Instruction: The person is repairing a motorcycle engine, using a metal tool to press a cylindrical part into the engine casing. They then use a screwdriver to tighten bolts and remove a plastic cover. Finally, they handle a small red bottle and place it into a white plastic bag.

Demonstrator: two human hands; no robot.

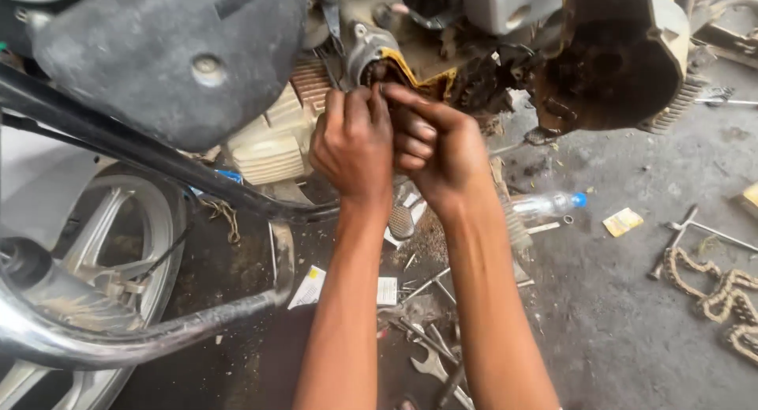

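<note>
Both my hands reach up to the greasy engine side of a motorcycle (489,71). My left hand (353,146) has its fingers curled against the metal housing (365,51) near the sprocket area. My right hand (438,149) presses beside it, fingers pinched at the same spot; a small part between the fingertips is hidden. A rusty, grimy cover (608,71) hangs to the right of the hands.
A grey side panel (166,55) and black frame tube (158,161) lie left, over an alloy wheel (103,244) and chrome pipe (95,343). On the floor: a plastic bottle (549,205), a drive chain (718,295), spanners (430,355), a tool (675,236), paper scraps.
</note>
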